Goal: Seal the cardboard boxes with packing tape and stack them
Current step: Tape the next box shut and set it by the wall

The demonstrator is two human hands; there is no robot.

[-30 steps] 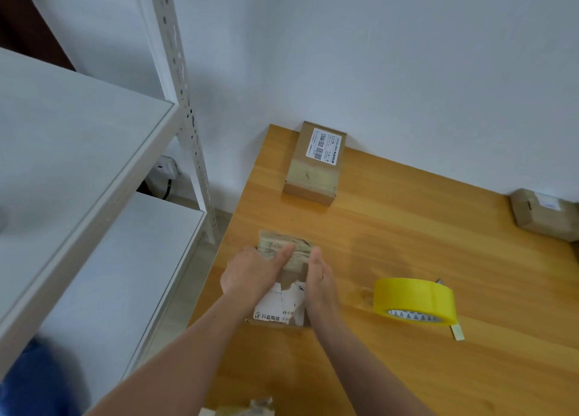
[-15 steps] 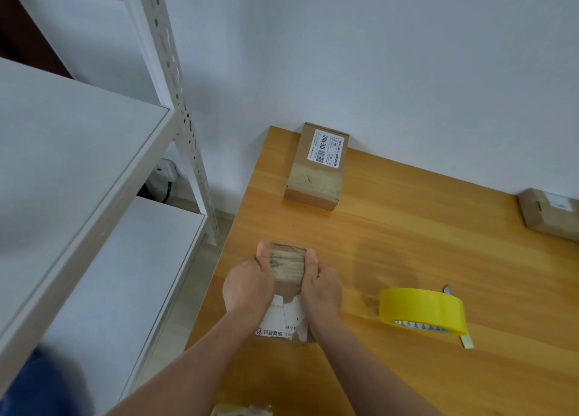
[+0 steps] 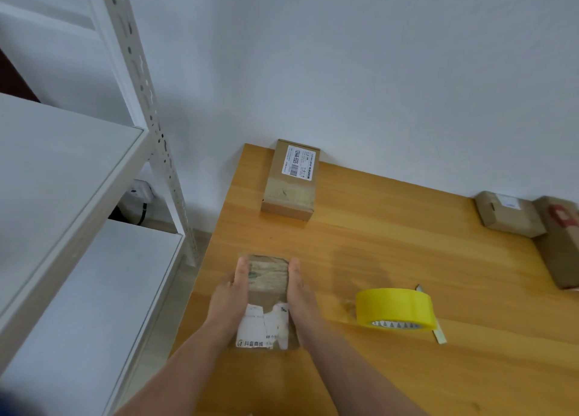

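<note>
Box (image 3: 268,279) left of tape (image 3: 395,308) looks light and stiff, taped top probably slick. Left hand (image 3: 230,295) and right hand (image 3: 301,295) press flat on its sides, fingers straight; lift by sides.

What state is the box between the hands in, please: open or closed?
Closed: the box has its top flat under wrinkled tape; the left hand and right hand press its sides.

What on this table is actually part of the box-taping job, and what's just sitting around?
For the job: box between the hands; left hand; right hand; yellow tape roll; labelled box by the wall; small box at right; red-marked box at right.
Just there: white shelving; wall socket.
</note>
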